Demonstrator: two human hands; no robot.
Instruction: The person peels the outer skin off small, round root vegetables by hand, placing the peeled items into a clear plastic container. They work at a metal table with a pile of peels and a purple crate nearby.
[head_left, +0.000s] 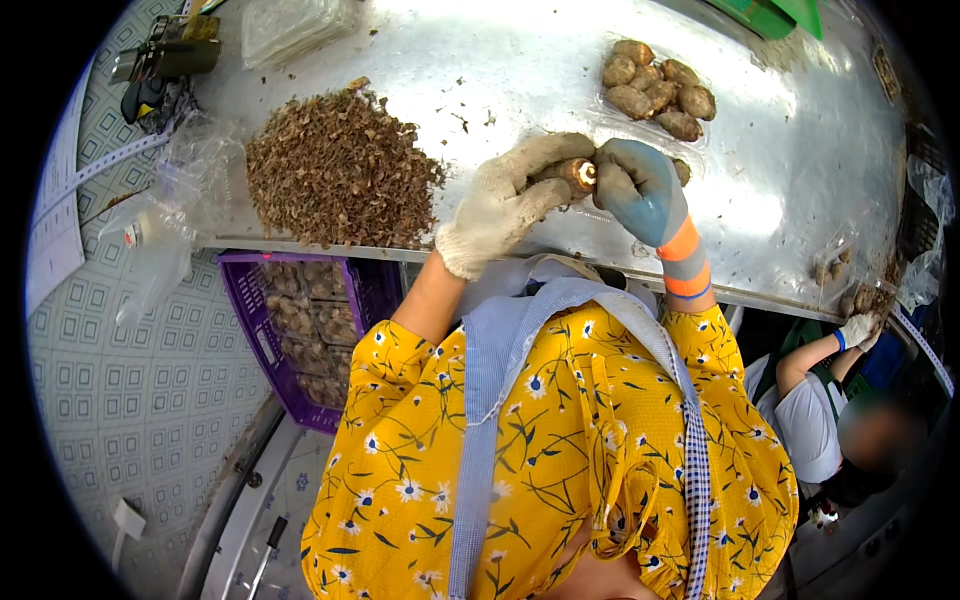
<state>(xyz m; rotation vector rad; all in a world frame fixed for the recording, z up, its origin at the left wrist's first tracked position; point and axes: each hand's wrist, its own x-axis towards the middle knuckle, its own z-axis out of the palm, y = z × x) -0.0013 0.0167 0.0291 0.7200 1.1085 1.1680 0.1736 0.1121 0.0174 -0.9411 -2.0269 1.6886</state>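
Note:
My left hand (517, 191), in a soiled white knit glove, is closed around a brown taro corm (571, 177). A pale cut end with a dark centre faces right. My right hand (641, 187), in a blue-and-grey glove with an orange-and-grey cuff, has its fingers curled at that end; whether they pinch a small tool or a bit of peel is hidden. Beyond my right hand, several whole brown corms (660, 94) lie on clear plastic, with another partly hidden behind the glove. To the left a heap of brown peel scraps (341, 169) rests on the metal table (525, 60).
Clear plastic trays (296, 30) stand at the back left, near a dark green metal object (176, 56). A plastic bag (187, 180) hangs over the left edge. Below is a purple crate (262, 352) of packed corms. A co-worker (810, 420) works at the right; a green container (772, 15) is behind.

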